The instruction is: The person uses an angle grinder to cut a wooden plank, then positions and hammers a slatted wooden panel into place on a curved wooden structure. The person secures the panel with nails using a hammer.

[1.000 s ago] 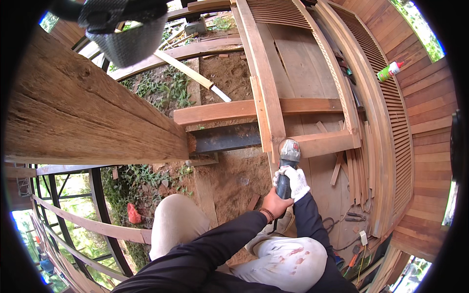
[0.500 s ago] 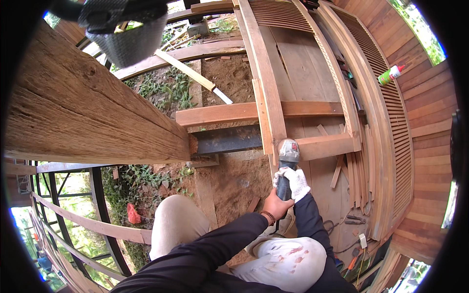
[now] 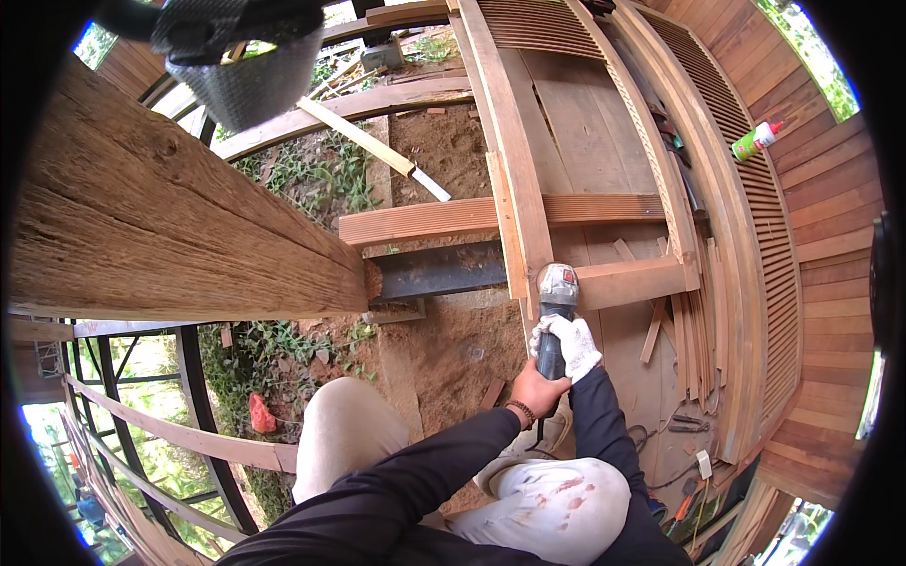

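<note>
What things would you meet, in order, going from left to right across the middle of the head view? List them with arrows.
Big rough timber beam → dark steel beam → angle grinder held by both hands → short wooden crosspiece → slatted wooden panel → plank wall.

Both arms in long black sleeves. Right hand [image 3: 572,343] wears a white work glove; left hand [image 3: 538,389] is bare with a dark beaded wrist bracelet. Pale trousers, red-stained below the hands.
</note>
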Demonstrator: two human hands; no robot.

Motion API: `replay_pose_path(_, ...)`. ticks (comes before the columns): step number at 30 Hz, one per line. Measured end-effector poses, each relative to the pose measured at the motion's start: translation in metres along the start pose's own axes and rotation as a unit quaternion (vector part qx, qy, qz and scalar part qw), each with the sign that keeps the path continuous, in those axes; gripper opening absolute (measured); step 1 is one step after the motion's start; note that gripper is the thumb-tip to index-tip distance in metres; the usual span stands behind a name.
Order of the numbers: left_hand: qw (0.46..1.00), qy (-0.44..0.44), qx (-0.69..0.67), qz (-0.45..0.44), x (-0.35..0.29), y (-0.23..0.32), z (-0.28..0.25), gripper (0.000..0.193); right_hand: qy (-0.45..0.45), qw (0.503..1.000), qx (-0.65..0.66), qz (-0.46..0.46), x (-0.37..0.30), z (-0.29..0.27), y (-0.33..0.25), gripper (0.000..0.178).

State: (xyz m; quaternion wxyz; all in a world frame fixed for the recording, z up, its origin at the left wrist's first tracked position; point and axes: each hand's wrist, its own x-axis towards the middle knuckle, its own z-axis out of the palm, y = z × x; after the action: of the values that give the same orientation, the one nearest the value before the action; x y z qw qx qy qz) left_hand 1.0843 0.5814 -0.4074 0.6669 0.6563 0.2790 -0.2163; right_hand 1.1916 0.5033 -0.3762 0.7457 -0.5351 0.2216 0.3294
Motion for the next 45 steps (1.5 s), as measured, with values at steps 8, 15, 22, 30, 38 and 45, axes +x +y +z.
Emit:
replay_pose_path(8, 0.999, -0.028, -0.024, -0.006, 0.008, -0.002, 0.003, 0.062, -0.001, 1.000, 0.009, -0.004, 0.005, -0.008, 0.002, 0.012)
replay_pose_path(15, 1.000, 0.007, 0.017, -0.005, -0.011, 0.007, 0.000, 0.059, -0.002, 0.999, -0.030, -0.013, -0.002, -0.003, 0.007, 0.011)
replay_pose_path(22, 1.000, -0.014, 0.020, -0.011, -0.013, 0.003, -0.001, 0.058, -0.003, 1.000, 0.010, -0.012, -0.002, -0.014, 0.018, 0.014)
replay_pose_path(30, 1.000, -0.002, 0.004, 0.002, 0.000, -0.008, -0.001, 0.056, -0.016, 1.000, -0.004, -0.017, 0.001, -0.003, 0.011, 0.012)
replay_pose_path(38, 1.000, 0.002, -0.023, 0.011, 0.011, -0.010, 0.005, 0.055, -0.008, 0.999, -0.026, -0.021, 0.003, 0.001, -0.002, 0.013)
replay_pose_path(45, 0.999, 0.021, -0.019, 0.031, 0.007, -0.006, 0.009, 0.054, -0.009, 0.999, -0.043, -0.018, -0.002, 0.004, -0.008, 0.015)
